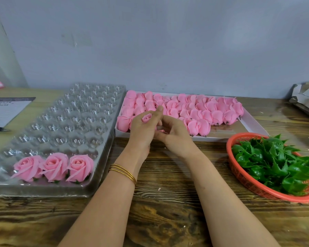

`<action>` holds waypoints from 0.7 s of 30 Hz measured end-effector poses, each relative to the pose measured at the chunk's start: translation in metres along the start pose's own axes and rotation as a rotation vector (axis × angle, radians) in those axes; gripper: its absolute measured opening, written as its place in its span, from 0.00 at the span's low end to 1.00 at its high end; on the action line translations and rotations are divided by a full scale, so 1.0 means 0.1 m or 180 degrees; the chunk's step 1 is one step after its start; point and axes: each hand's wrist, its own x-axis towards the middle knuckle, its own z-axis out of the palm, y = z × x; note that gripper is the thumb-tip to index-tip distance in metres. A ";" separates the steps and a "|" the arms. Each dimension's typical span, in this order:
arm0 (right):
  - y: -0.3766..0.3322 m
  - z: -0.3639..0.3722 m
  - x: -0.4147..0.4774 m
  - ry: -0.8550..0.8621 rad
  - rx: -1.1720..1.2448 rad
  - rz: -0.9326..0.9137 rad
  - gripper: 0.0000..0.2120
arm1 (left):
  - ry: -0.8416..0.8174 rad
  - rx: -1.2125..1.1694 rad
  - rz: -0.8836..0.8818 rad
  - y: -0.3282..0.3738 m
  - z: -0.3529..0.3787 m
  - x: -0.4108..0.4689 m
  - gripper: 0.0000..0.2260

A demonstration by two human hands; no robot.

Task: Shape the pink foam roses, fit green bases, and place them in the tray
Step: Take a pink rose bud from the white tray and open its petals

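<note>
**Shaping of a single bud.** A small pink foam rose bud [147, 118] is held above the dark wooden desk [168, 202], just in front of the shallow white box of unshaped pink buds [250, 125]. The grip of the left hand [142, 130] is closed round the bud, whose spiral centre shows above the curled fingers. The grip of the right hand [175, 138] appears closed on the bud's lower end, though the exact contact is hidden by the fingers. Three finished pink roses [54, 166] with green bases stand in the nearest row of the clear dimpled plastic tray [89, 111]; the other cells in view are unfilled. The green plastic leaf bases [275, 161] are heaped in a red mesh basket [229, 152] at the right. For a good result, the outer petals are best eased outward one at a time under light pressure, with the centre held tightly coiled, since foam is likely to crease or tear if pinched hard. The lower end should be left exposed so that a base can be fitted squarely.
</note>
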 end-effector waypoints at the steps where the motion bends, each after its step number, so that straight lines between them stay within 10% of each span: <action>1: 0.00 0.00 0.00 -0.0050 0.0014 0.0003 0.16 | -0.0010 0.0051 0.0015 0.00 0.00 0.00 0.17; 21: 0.01 0.00 0.01 0.0187 -0.0145 0.0133 0.16 | -0.0062 0.0188 0.0097 -0.01 -0.02 0.00 0.20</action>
